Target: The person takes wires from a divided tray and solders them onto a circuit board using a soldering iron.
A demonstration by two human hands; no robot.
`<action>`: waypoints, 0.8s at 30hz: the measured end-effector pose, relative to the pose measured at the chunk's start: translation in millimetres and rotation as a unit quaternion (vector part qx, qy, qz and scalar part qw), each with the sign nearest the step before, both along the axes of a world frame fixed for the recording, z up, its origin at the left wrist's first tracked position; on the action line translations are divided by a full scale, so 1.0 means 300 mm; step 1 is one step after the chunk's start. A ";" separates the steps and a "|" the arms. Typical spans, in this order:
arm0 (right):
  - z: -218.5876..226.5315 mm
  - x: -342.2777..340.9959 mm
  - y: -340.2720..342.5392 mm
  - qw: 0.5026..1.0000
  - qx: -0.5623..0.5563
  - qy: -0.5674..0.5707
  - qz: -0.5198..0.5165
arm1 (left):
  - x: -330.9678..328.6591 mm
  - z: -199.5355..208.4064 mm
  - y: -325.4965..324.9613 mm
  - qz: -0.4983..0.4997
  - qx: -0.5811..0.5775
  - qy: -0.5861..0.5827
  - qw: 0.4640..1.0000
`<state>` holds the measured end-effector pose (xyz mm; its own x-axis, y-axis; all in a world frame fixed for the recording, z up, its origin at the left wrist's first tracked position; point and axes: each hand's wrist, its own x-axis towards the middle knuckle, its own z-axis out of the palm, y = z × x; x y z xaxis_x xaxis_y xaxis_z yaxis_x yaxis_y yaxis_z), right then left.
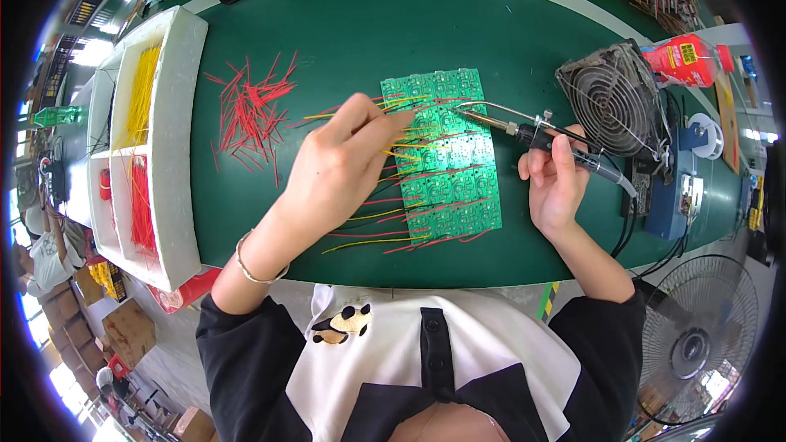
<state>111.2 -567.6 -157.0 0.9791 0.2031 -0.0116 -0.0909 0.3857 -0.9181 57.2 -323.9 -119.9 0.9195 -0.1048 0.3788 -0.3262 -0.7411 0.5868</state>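
A panel of green circuit boards [463,166] lies on the table in front of me, with red and yellow wires along its rows, their loose ends sticking out to the left. My left hand [348,151] is closed in a pinch over the panel's upper left part, on a thin wire mostly hidden by the fingers. In my right hand [558,180] is a soldering iron [540,138] with a thin curved metal tube [499,106] fixed along it. The iron's tip points left and reaches the upper part of the panel; whether it touches cannot be made out.
Loose red wires [252,110] lie in a pile at the left. Beyond them stands a white foam box [184,147] holding yellow wires [143,94] and red wires [141,205]. At right are a small black fan [607,102], a red bottle [688,60] and a blue device [670,188].
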 end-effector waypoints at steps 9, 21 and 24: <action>0.002 -0.033 0.001 1.000 0.015 0.016 0.012 | -0.001 -0.090 -0.024 -0.005 -0.050 0.031 0.998; -0.003 -0.027 0.002 1.000 -0.007 0.016 0.026 | 0.004 -0.098 -0.004 0.003 -0.102 0.063 0.993; -0.004 -0.030 0.004 1.000 -0.008 0.018 0.023 | 0.004 -0.101 -0.003 0.003 -0.101 0.060 0.993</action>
<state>102.3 -566.6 -158.2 0.9677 0.2470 -0.0499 -0.1410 0.3663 -0.9197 58.5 -324.7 -150.2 0.9598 -0.0327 0.2787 -0.2408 -0.6062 0.7580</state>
